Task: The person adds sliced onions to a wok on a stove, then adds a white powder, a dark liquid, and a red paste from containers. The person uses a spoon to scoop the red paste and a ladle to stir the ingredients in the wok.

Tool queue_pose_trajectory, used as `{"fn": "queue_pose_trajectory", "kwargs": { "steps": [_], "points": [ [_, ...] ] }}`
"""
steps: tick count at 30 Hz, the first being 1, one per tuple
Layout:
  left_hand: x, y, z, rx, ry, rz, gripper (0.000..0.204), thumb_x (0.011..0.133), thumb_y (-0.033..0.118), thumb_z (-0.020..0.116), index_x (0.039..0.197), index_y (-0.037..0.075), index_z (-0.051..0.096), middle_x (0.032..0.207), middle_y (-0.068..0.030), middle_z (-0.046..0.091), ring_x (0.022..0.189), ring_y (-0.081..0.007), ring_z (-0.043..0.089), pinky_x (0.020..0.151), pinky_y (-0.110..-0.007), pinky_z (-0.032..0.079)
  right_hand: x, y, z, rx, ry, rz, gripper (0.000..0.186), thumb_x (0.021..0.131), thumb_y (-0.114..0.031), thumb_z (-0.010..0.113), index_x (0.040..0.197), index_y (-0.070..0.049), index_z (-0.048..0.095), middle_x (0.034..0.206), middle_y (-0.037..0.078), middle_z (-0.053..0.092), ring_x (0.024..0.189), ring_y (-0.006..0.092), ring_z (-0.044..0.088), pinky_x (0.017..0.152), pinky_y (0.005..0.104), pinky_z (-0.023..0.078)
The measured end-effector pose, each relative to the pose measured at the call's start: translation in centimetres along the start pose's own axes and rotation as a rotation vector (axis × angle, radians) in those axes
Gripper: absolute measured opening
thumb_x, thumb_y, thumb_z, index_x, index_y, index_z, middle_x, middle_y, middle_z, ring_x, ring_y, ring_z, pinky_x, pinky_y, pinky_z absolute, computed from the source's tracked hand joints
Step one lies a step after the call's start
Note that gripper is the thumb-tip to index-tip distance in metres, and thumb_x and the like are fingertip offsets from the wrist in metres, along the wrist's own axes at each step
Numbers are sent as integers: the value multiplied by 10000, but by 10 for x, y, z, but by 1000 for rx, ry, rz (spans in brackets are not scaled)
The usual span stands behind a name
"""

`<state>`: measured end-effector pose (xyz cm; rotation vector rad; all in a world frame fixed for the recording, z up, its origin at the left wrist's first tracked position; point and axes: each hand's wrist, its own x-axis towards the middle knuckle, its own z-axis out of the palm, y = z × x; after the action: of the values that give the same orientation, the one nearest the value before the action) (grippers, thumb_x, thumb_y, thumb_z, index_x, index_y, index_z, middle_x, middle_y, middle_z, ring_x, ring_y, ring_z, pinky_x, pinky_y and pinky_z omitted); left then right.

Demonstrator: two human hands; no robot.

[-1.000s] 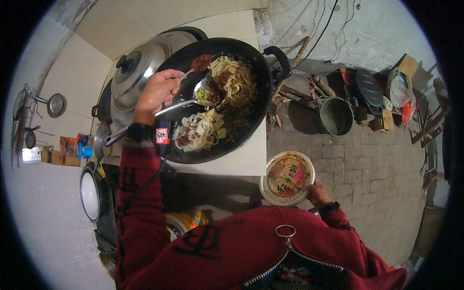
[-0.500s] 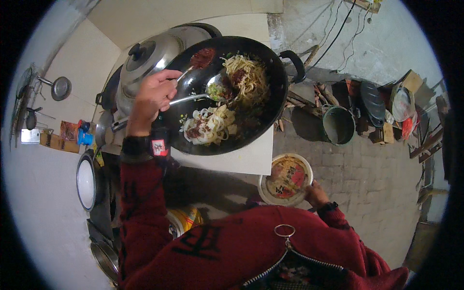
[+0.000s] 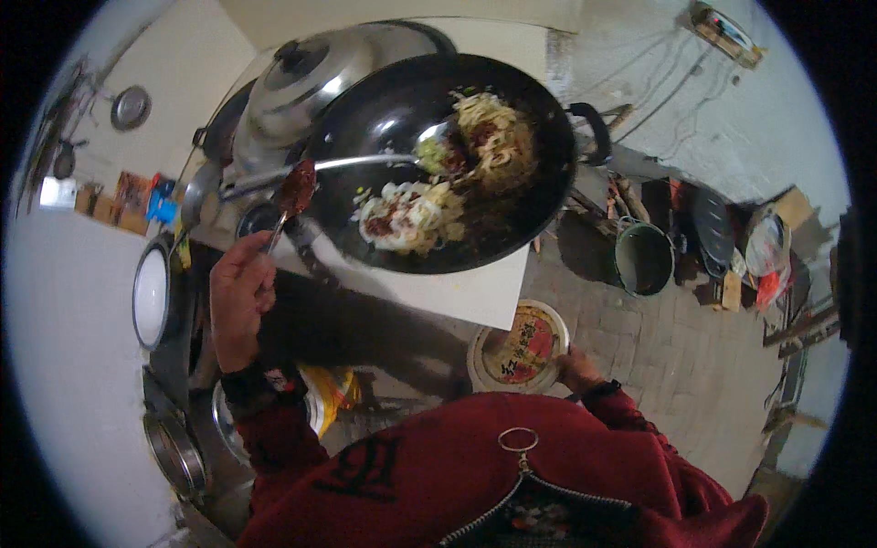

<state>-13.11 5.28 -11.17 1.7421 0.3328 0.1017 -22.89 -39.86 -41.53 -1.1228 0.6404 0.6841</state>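
My left hand [image 3: 242, 297] is closed round the handle of a metal spoon [image 3: 278, 226]. Dark red paste [image 3: 296, 187] heaps the spoon, just off the near left rim of a black wok [image 3: 493, 239]. Inside the wok lie pale noodle-like strands [image 3: 493, 123] and sliced onion [image 3: 406, 215], both dotted with red paste. A long-handled ladle [image 3: 356, 163] rests in it, chopped green bits in its bowl. Down by my body, my right hand [image 3: 578, 369] grips the rim of a round pale tub [image 3: 519, 347] with a red printed top; the fingers underneath are hidden.
A lidded steel pot [image 3: 315, 78] stands left of the wok on the pale counter [image 3: 475, 297]. On the brick floor at right are a dark bucket [image 3: 644, 258], firewood [image 3: 630, 196] and other goods. A white basin [image 3: 151, 294] leans at far left.
My left hand has drawn the paste-laden spoon back from over the wok, toward my body. The ladle stays in the wok. My right hand still holds the tub, and the view has shifted slightly.
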Motion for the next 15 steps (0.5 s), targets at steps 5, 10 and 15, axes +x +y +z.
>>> {"fn": "queue_pose_trajectory", "kwargs": {
  "steps": [5, 10, 15],
  "points": [
    [-36, -27, -26, -59, 73, -35, 271, 867, 90, 509, 1128, 35, 553, 665, 28, 427, 519, -23, 352, 421, -164, 274, -7, -18, 20, -399, -81, 3, 413, 852, -35, 434, 1262, -25, 391, 1118, 127, 556, 932, 249, 595, 751, 407, 550],
    [-68, -48, -51, -158, 82, -40, 275, 861, 71, 499, 1125, 43, 568, 665, 34, 437, 522, -15, 349, 426, -161, 270, -20, -32, 49, -549, -160, -55, 402, 858, -25, 416, 1259, -14, 393, 1159, 139, 539, 981, 267, 585, 786, 390, 533],
    [-113, -59, -56, -152, 199, -41, 267, 847, 66, 517, 1104, 47, 587, 652, 33, 451, 502, -16, 351, 418, -171, 257, 9, -36, 48, -281, -415, 51, 423, 845, -30, 435, 1265, -19, 391, 1146, 148, 540, 984, 274, 582, 803, 394, 521]
  ]
}}
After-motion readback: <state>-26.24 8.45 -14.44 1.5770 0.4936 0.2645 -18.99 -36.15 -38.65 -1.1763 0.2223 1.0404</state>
